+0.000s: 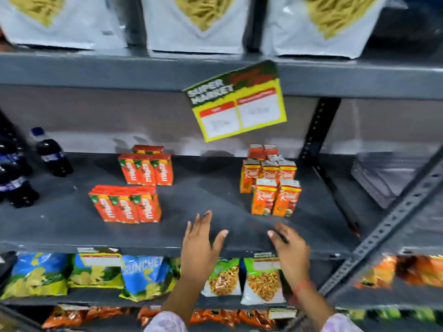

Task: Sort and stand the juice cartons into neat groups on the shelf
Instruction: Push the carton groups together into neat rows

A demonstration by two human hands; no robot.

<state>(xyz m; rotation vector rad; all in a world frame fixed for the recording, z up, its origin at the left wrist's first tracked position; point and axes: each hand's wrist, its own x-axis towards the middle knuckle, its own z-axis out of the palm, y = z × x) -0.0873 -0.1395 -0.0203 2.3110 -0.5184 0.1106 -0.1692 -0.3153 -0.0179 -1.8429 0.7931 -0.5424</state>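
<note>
On the dark grey shelf stand two kinds of juice cartons. Red-orange cartons form a front row of three and a back row of three, with one more carton lying flat behind it. To the right, orange-and-white cartons stand in a cluster: two in front, three behind them, more at the back. My left hand hovers at the shelf's front edge, fingers spread, holding nothing. My right hand is beside it, also empty with fingers apart.
A yellow price sign hangs from the upper shelf over the middle. Dark soda bottles stand at the left. A black upright post bounds the right side. Snack bags fill the shelf below; white pouches sit above.
</note>
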